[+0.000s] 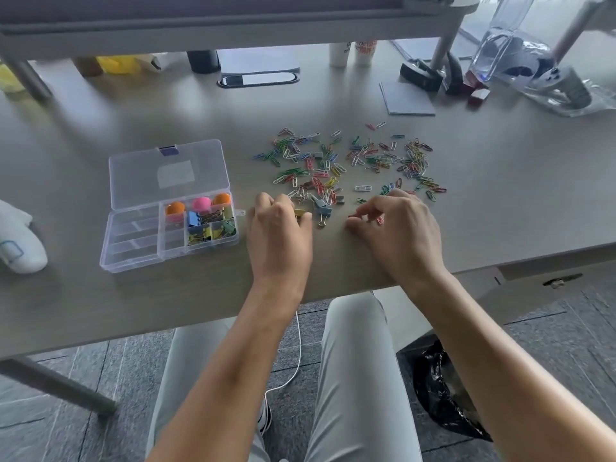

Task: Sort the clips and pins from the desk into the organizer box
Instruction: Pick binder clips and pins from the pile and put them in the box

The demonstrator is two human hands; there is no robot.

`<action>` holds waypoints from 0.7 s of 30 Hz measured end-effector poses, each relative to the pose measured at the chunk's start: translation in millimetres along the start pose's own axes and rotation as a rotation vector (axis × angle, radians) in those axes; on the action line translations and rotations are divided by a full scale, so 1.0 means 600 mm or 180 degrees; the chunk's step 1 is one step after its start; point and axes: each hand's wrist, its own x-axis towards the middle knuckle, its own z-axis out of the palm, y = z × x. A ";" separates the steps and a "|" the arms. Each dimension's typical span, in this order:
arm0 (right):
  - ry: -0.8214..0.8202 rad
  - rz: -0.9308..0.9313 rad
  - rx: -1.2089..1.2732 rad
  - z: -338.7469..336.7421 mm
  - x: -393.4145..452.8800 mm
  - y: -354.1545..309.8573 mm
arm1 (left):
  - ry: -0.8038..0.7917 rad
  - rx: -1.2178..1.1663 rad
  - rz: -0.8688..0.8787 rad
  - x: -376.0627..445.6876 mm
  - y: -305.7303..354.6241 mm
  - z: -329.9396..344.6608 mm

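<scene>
A clear plastic organizer box (133, 251) lies open on the desk at the left, its lid (166, 171) flat behind it. Its right compartments hold round orange and pink pins (201, 203) and coloured binder clips (210, 228). Many coloured paper clips (350, 161) are scattered over the middle of the desk. My left hand (278, 235) rests by the pile's near edge, its fingers closed on a yellow binder clip (300, 213). A grey-blue binder clip (322, 208) lies just right of it. My right hand (396, 228) pinches a small red paper clip (380, 221) against the desk.
A grey pad (406, 98), black desk tools (430, 75) and a clear plastic bag (533, 61) lie at the back right. Paper cups (353, 53) stand at the back. A white object (16, 238) lies at the far left. The desk's front edge runs just under my wrists.
</scene>
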 end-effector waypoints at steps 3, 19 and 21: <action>0.0055 0.0015 0.0030 -0.001 -0.004 -0.005 | -0.0018 0.0029 0.0008 -0.001 0.003 -0.003; -0.0407 0.0358 0.1854 -0.004 -0.028 -0.102 | 0.0112 -0.0519 0.0289 -0.097 -0.071 -0.121; -0.0518 0.0348 0.2102 0.006 -0.035 -0.135 | 0.0190 -0.0474 0.0246 -0.108 -0.093 -0.139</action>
